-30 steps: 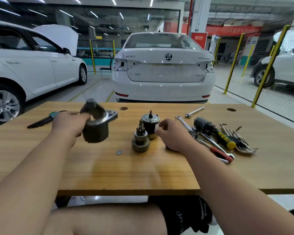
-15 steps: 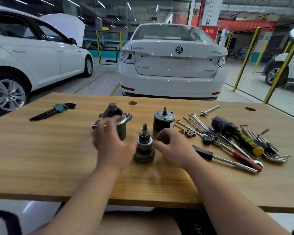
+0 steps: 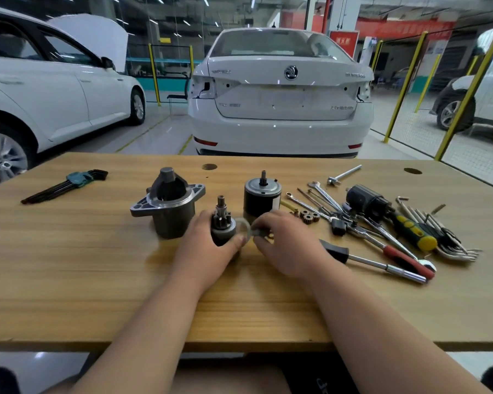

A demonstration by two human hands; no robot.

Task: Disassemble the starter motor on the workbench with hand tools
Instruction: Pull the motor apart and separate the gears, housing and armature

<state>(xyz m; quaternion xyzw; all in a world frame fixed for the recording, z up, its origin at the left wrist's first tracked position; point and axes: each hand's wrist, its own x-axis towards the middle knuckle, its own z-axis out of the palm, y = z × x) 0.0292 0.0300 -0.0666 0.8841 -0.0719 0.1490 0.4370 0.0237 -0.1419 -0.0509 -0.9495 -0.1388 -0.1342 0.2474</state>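
The grey starter nose housing [image 3: 170, 207] stands on the wooden workbench [image 3: 97, 274], left of centre. Beside it, the pinion drive gear assembly [image 3: 222, 223] stands upright with my left hand [image 3: 208, 251] wrapped around its base. Behind it is the black motor body [image 3: 261, 199] with its shaft pointing up. My right hand [image 3: 282, 245] pinches a small pale ring-shaped part [image 3: 246, 227] right next to the drive gear; the ring is blurred and partly hidden by my fingers. Small planetary gears [image 3: 309, 216] lie to the right.
A heap of tools lies at the right: wrenches [image 3: 323, 194], a black solenoid [image 3: 366, 201], a yellow-green screwdriver [image 3: 413, 230], a red-handled ratchet [image 3: 404, 258], a black-handled driver [image 3: 365, 260]. A hex key set [image 3: 66, 184] rests at the far left. Parked white cars stand beyond the bench.
My left hand set the nose housing down on the bench and came to the drive gear. My right hand now pinches the small ring. The camera tilted down and closer.
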